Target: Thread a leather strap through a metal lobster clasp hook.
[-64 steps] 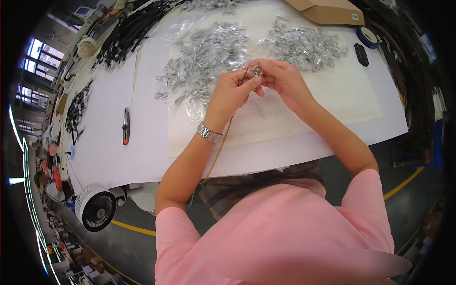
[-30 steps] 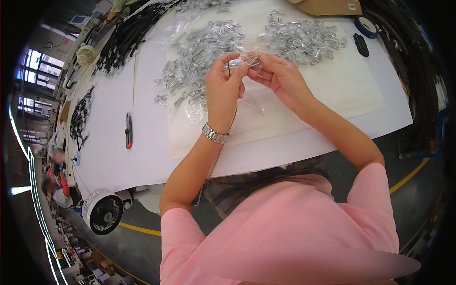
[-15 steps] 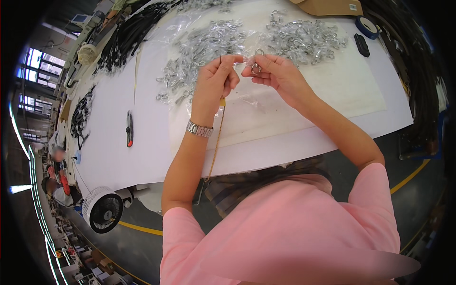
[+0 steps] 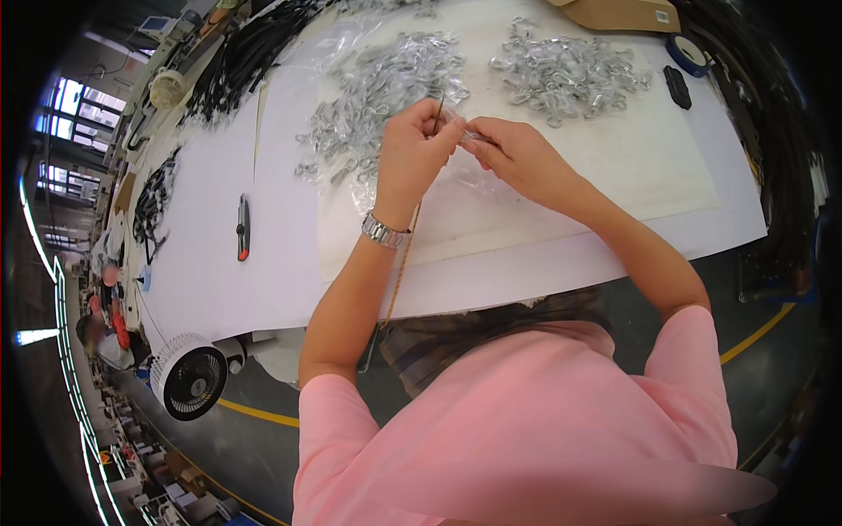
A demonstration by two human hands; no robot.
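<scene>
My left hand (image 4: pixel 414 156) is closed around a thin dark pointed tool (image 4: pixel 440 109), whose tip sticks up past the fingers; its kind is hidden by the hand. A braided orange cord (image 4: pixel 402 267) hangs below that wrist. My right hand (image 4: pixel 524 158) pinches a small metal swivel hook (image 4: pixel 478 137), mostly covered by the fingers. Both hands' fingertips meet above the table, with clear plastic film (image 4: pixel 482 182) beneath them. Beyond lie a larger left pile of plastic-wrapped metal hooks (image 4: pixel 386 83) and a smaller right pile of wrapped hooks (image 4: pixel 570 77).
On the white-covered table (image 4: pixel 285 272) lie a utility knife (image 4: pixel 243 230), black straps (image 4: pixel 250 66), a smaller black bundle (image 4: pixel 154 206), a blue tape roll (image 4: pixel 688 54), a black object (image 4: pixel 676 88) and cardboard (image 4: pixel 618 14). A fan (image 4: pixel 191 379) stands at the near left edge.
My right hand has turned over and come in toward the left, so the hook is now largely hidden. My left hand has moved slightly right, and the fingertips have come together.
</scene>
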